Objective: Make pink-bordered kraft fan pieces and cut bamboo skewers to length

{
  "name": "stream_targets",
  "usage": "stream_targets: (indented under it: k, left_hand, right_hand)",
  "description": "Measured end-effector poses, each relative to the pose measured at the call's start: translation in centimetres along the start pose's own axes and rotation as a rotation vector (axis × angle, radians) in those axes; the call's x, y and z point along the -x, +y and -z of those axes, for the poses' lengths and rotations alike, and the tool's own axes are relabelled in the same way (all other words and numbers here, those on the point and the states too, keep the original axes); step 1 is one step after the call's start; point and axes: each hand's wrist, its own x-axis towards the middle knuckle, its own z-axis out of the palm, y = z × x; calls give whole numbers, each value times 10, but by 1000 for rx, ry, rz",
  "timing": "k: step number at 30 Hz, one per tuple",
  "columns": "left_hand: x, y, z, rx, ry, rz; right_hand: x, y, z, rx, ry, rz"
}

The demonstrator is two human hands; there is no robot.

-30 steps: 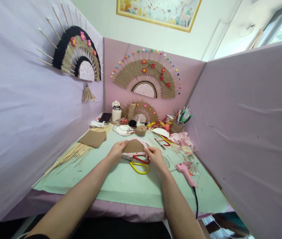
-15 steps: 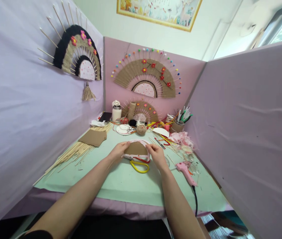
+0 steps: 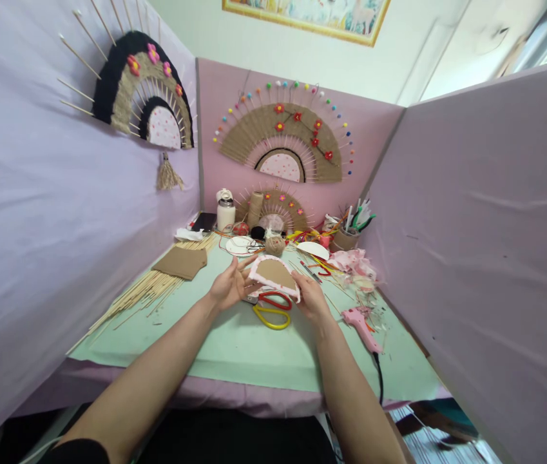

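A half-circle of brown cardboard (image 3: 274,274), its edge wrapped in white cloth with pinkish-red dots, is tilted above the table. My right hand (image 3: 310,298) grips its right end, thumb on the near face. My left hand (image 3: 229,284) is open at the left end, thumb raised and fingers spread, some of them reaching behind the piece; whether they touch it I cannot tell. Just below lie scissors with one red and one yellow handle loop (image 3: 273,320), their blades mostly hidden by my left hand and the piece.
A pink glue gun (image 3: 363,330) with a black cord lies at right. Thin wooden sticks (image 3: 133,301) and a cardboard piece (image 3: 180,262) are at left. Behind stand a white bottle (image 3: 225,214), a twine ball (image 3: 274,244) and a tool pot (image 3: 345,240). Decorated fans (image 3: 241,138) hang on the partitions.
The half-circle has lifted and tilted, its right end lower. My left hand has loosened from its edge and spread its fingers. More of the scissors' red loop shows.
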Motion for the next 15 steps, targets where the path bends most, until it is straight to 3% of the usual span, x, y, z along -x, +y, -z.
stream_targets:
  k: [3,6,10,13,15]
  left_hand:
    - [1,-3,-3,-66,18,-122]
    - [0,-7,-4,-97,49,-130]
    - [-1,-1,-1,5,101,102]
    - [1,2,1,4,41,320]
    - [3,-1,1,-87,50,390]
  right_hand:
    - [0,0,-1,-90,-104,-181]
    - [2,0,-4,-104,-132,-217]
    - [1,4,-3,-33,-64,-82]
    - [1,7,-1,191,-53,13]
    - [1,7,-1,343,-67,61]
